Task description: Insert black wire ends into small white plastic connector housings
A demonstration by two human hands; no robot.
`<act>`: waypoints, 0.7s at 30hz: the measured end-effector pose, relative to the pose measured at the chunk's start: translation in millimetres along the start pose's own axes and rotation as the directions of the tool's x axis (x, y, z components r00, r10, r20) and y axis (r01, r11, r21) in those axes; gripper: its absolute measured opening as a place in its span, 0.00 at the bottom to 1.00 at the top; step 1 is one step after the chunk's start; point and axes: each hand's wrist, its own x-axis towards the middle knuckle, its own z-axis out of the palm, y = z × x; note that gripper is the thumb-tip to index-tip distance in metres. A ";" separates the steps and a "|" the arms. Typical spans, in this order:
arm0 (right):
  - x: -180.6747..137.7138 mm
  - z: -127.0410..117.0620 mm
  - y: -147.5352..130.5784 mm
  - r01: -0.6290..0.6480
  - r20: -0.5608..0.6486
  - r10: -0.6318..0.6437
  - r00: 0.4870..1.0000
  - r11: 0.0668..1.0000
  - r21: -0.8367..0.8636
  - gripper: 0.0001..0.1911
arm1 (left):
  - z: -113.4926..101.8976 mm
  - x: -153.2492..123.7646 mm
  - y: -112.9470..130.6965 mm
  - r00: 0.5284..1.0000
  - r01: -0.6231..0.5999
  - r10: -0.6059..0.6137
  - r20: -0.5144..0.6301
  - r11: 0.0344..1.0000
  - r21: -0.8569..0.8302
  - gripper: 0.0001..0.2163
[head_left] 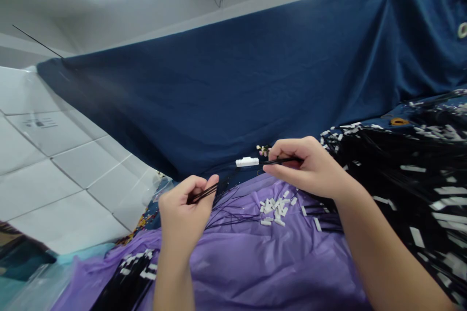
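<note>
My right hand point(302, 163) pinches a bundle of black wires point(279, 160) just behind a white plastic connector point(247, 162), which points to the left in mid-air. Lower and to the left, my left hand point(191, 199) is closed on several thin black wires point(204, 193) between thumb and fingers. A gap separates the connector from the left hand's wire ends. Beneath the hands, a small pile of loose white connectors point(277, 209) lies on the purple plastic sheet point(280, 262). Loose black wires point(233, 217) spread over the sheet beside the left hand.
A large heap of black wires with white connectors point(412, 168) fills the right side. Another wire bundle point(126, 282) lies at the lower left. White boxes point(65, 175) are stacked on the left. A blue cloth point(226, 82) hangs behind, with a yellow-brown coil point(399, 121) at far right.
</note>
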 end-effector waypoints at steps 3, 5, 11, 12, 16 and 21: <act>2.3 11.4 -2.3 -0.002 0.020 0.001 1.000 1.000 0.026 0.14 | 2.3 -1.0 3.8 0.986 0.045 -0.032 0.165 0.996 -0.079 0.15; 3.4 21.0 -4.8 0.014 0.079 -0.016 0.997 0.999 0.031 0.15 | 2.0 -2.0 7.3 0.965 0.076 -0.039 0.259 0.988 -0.135 0.15; 5.5 46.2 -5.2 0.090 0.248 -0.080 0.966 0.996 -0.030 0.12 | -2.4 -4.2 9.5 0.938 0.139 -0.026 0.347 0.942 -0.306 0.10; 6.1 48.6 -3.7 0.100 0.267 -0.088 0.960 0.995 -0.029 0.12 | -2.4 -4.1 8.2 0.934 0.139 -0.020 0.357 0.939 -0.314 0.11; 8.6 52.2 6.6 0.048 0.367 -0.048 0.929 0.999 0.010 0.12 | 0.3 -2.8 4.1 0.922 0.212 -0.074 0.379 0.918 -0.336 0.11; 11.2 51.6 23.8 -0.079 0.344 0.012 0.939 0.980 0.183 0.21 | 0.7 2.7 3.8 0.872 0.436 -0.244 0.425 0.782 -0.446 0.10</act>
